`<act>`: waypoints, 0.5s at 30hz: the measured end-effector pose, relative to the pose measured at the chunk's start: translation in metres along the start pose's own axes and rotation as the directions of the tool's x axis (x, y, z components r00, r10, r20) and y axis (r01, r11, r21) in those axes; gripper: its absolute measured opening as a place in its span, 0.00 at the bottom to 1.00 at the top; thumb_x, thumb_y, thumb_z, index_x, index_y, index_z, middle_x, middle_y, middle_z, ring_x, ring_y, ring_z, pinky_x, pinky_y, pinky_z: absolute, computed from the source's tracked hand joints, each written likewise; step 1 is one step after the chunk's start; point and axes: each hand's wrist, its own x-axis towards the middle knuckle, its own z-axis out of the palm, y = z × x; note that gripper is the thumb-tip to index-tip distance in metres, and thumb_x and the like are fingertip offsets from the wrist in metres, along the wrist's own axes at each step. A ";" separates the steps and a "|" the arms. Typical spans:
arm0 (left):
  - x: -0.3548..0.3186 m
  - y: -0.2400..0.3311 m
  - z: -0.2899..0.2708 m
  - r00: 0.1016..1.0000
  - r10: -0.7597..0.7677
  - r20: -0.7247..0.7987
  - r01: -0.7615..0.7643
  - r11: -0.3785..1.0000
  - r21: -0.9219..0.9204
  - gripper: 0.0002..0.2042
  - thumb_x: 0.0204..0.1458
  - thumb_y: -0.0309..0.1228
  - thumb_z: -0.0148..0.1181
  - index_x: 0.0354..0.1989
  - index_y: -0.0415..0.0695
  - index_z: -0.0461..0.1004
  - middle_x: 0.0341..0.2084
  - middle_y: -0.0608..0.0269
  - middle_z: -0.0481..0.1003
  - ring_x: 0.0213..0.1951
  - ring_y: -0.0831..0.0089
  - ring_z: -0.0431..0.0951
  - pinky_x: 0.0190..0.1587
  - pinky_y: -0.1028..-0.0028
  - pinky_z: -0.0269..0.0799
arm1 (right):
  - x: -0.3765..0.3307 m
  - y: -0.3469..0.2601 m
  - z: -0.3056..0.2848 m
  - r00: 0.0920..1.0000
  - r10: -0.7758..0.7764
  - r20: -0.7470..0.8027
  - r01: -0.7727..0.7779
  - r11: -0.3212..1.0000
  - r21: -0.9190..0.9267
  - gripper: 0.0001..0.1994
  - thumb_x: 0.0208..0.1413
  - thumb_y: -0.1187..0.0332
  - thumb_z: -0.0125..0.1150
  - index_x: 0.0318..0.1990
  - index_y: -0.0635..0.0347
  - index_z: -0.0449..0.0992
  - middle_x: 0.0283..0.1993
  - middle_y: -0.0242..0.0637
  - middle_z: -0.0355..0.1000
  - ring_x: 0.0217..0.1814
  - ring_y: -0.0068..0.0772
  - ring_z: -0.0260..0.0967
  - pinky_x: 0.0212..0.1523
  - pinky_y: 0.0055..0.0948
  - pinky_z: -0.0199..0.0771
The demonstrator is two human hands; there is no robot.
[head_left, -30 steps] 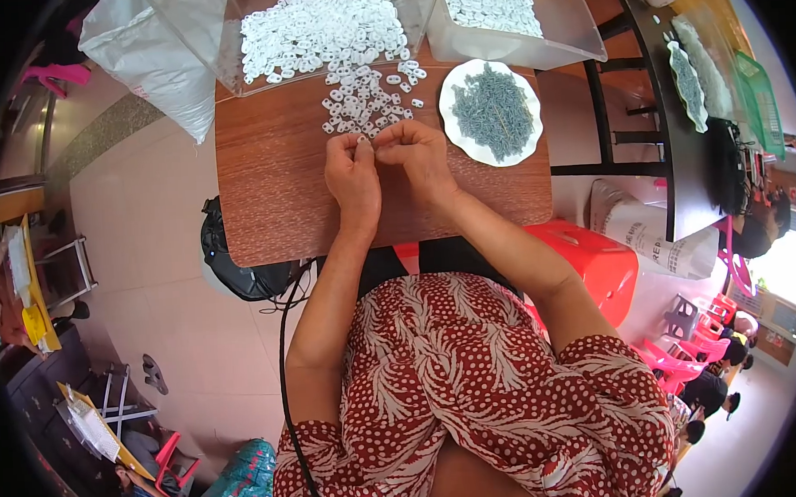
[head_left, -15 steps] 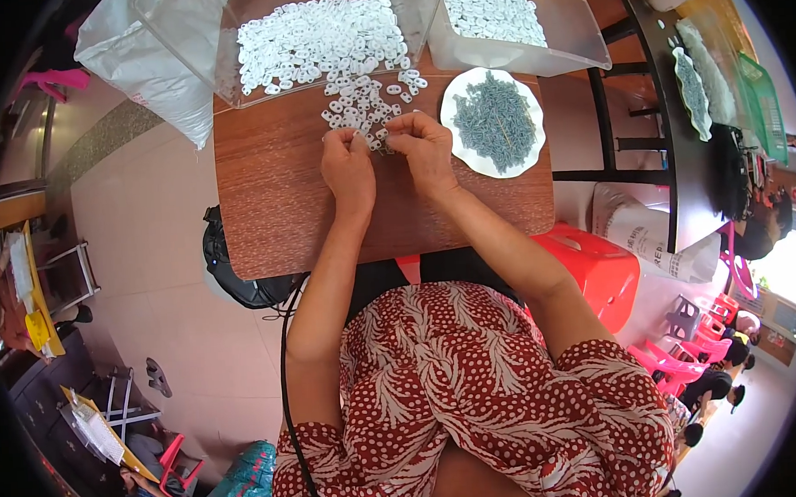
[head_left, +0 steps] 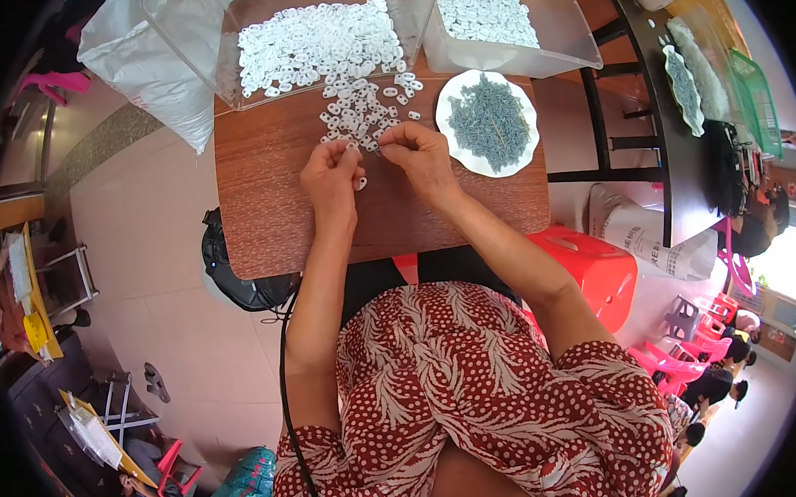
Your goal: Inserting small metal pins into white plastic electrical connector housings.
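My left hand (head_left: 331,182) is closed in a pinch, with a small white plastic piece (head_left: 352,147) at its thumb and fingertips. A second white piece (head_left: 361,184) shows just under its curled fingers; whether it is held or lies on the table I cannot tell. Close by on the right, my right hand (head_left: 421,163) also pinches, its fingertips at the near edge of the loose pile; what sits in them is too small to make out. The pile of white two-holed oval pieces (head_left: 356,108) spreads just beyond both hands.
Beyond the pile, a clear plastic bin (head_left: 234,56) lies open towards me with many white pieces. A second bin (head_left: 558,55) holds more. On the brown table (head_left: 272,210), a scalloped white plate (head_left: 443,122) carries grey screws (head_left: 490,124). A red stool (head_left: 595,280) stands at right.
My left hand has shifted left and slightly nearer to me, and a white piece now shows below its fingers. The right hand has moved a little left, its fingertips still at the pile.
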 end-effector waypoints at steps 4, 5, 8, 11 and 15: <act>-0.030 0.011 -0.008 0.996 -0.063 0.068 0.075 0.978 -0.193 0.02 0.51 0.23 0.56 0.31 0.37 0.71 0.22 0.65 0.72 0.19 0.81 0.69 0.19 0.84 0.61 | -0.016 -0.025 0.006 0.997 0.019 0.080 -0.030 0.990 0.138 0.06 0.45 0.79 0.57 0.33 0.64 0.75 0.27 0.29 0.71 0.29 0.15 0.64 0.30 0.17 0.65; -0.037 0.013 -0.009 0.994 -0.065 0.090 0.082 0.977 -0.196 0.02 0.51 0.23 0.56 0.32 0.38 0.71 0.22 0.65 0.72 0.19 0.81 0.69 0.19 0.84 0.61 | -0.021 -0.030 0.009 0.996 0.010 0.093 -0.023 0.990 0.142 0.05 0.46 0.79 0.57 0.33 0.64 0.75 0.27 0.28 0.71 0.29 0.15 0.64 0.30 0.17 0.65; -0.052 0.020 -0.011 0.990 -0.054 0.133 0.082 0.974 -0.212 0.02 0.52 0.23 0.55 0.32 0.38 0.71 0.22 0.65 0.72 0.19 0.81 0.69 0.19 0.84 0.61 | -0.031 -0.034 0.011 0.988 -0.021 0.153 0.006 0.995 0.104 0.05 0.48 0.79 0.57 0.33 0.65 0.75 0.29 0.29 0.72 0.30 0.16 0.66 0.32 0.17 0.67; -0.062 0.023 -0.012 0.987 -0.035 0.159 0.070 0.974 -0.217 0.03 0.52 0.23 0.55 0.33 0.38 0.70 0.22 0.65 0.71 0.19 0.81 0.68 0.20 0.84 0.61 | -0.038 -0.039 0.009 0.978 -0.073 0.197 0.073 0.997 0.006 0.04 0.50 0.79 0.55 0.34 0.66 0.74 0.30 0.31 0.72 0.32 0.17 0.67 0.34 0.18 0.68; -0.073 0.025 -0.011 0.983 -0.028 0.182 0.073 0.967 -0.245 0.04 0.52 0.26 0.56 0.34 0.39 0.71 0.23 0.66 0.72 0.21 0.80 0.69 0.22 0.82 0.62 | -0.047 -0.043 0.010 0.978 -0.134 0.163 0.159 0.975 -0.153 0.04 0.50 0.79 0.54 0.34 0.67 0.72 0.30 0.32 0.71 0.33 0.18 0.67 0.34 0.18 0.68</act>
